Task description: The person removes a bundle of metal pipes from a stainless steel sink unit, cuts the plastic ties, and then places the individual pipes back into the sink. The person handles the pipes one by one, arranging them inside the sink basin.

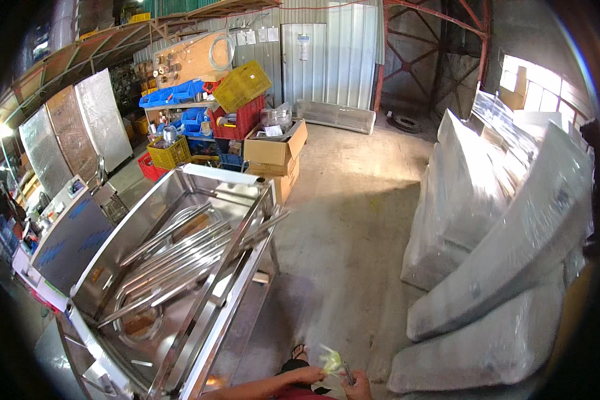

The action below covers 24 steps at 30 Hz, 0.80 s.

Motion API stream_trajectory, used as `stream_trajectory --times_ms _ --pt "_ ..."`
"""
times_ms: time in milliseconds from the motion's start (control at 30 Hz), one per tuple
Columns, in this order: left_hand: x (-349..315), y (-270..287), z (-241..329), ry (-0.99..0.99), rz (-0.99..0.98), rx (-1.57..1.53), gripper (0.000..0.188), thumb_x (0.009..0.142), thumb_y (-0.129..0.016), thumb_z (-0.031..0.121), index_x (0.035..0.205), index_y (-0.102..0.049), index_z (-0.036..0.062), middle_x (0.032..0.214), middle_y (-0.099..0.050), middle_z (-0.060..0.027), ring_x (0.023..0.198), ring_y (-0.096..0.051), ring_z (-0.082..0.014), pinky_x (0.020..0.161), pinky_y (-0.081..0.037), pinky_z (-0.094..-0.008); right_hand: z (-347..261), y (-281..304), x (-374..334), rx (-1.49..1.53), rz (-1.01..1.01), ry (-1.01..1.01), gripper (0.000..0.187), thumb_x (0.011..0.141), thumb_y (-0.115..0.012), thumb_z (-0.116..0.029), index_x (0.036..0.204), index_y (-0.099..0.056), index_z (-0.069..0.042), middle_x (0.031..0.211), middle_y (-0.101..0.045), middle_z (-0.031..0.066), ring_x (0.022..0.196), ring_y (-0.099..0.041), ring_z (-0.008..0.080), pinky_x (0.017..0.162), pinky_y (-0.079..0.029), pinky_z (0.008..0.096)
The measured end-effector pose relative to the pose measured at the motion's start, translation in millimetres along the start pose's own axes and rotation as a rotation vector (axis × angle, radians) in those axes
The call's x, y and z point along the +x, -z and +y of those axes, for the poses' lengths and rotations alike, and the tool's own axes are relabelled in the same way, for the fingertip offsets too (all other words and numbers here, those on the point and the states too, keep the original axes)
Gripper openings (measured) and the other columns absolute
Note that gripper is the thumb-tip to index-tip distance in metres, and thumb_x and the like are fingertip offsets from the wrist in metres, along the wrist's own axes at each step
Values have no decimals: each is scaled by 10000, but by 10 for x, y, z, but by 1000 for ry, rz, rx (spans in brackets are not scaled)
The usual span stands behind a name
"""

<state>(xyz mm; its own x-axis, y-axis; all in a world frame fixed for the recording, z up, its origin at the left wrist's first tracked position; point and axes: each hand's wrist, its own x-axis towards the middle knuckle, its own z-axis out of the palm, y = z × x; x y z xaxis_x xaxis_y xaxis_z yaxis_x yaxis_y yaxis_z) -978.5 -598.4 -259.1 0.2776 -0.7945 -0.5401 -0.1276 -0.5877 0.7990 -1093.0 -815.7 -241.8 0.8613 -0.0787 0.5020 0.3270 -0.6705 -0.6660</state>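
Low in the head view, my left hand (310, 375) is closed on a crumpled, pale yellow-green thing (331, 361). It is blurred, and I cannot make out its kind. Close beside it on the right, my right hand (359, 388) is closed around a slim dark-grey object (347, 375), too small to name. The two hands are almost together in front of my body. To their left stands a large stainless-steel basin-like frame (257, 250), with several shiny metal tubes (173, 263) lying loose inside it.
Plastic-wrapped bulky panels (487, 267) lean and lie along the right. Cardboard boxes (270, 150), a yellow crate (243, 87) and red and blue bins stand beyond the steel frame. A long wrapped piece (335, 117) lies by the far wall. Concrete floor (343, 220) stretches between.
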Motion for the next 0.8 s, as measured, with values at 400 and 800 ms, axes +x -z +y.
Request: stream_trajectory --times_ms 400,800 --pt "2050 3996 1536 -86 -56 -216 392 952 -668 343 1110 -617 -12 1025 -658 -103 872 -626 -245 692 -512 -384 1246 229 4347 666 -212 -888 261 993 -619 -117 1222 -670 -4 914 -690 26 742 -615 83 651 -493 248" --pt "3294 7397 1488 -66 516 -656 307 1002 -595 258 1220 -509 61 869 -550 4 693 -488 -85 588 -426 -267 3234 -720 7942 772 -235 -1016 183 1027 -610 -160 1151 -615 -26 858 -632 28 595 -575 115 519 -508 291"
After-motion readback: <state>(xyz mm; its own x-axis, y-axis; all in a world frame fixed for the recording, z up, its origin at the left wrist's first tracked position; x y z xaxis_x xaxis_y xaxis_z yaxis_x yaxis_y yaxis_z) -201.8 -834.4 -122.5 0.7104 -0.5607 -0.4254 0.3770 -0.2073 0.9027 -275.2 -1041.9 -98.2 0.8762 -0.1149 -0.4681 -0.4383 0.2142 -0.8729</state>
